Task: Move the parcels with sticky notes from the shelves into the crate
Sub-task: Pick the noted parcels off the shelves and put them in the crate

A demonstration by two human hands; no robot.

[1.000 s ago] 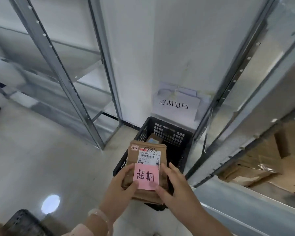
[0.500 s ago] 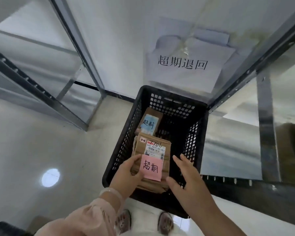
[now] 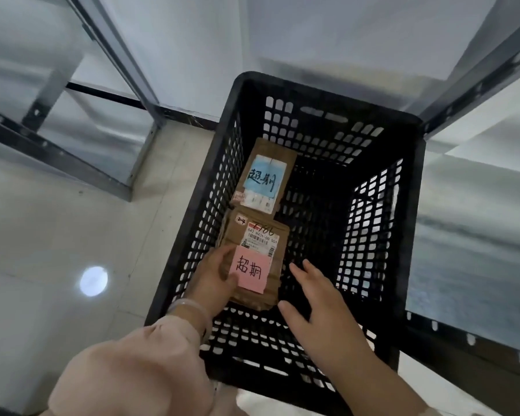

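Step in hand: setting the pink-note parcel down in the crate.

The left hand grasps this parcel at its left edge, thumb lying on top beside the pink note. The right hand is released, fingers spread and straight, holding nothing. It sits just right of the parcel's near corner; contact cannot be confirmed.

The parcel is inside the crate, at centre frame, against the left wall. Whether it already rests on the bottom cannot be told.

To do the step well, in my judgement:
1. Lower the parcel flat, note upward.
2. Keep the thumb off the note so it does not peel.
3. Let go only once the parcel is supported.
4. Withdraw both hands straight up, clear of the perforated walls.

Crate contents: two parcels. The blue-note parcel lies beyond the first, toward the far wall, its near edge meeting or slightly overlapping it. The right half of the crate bottom shows dark. Metal shelf frames stand to the upper left and right.
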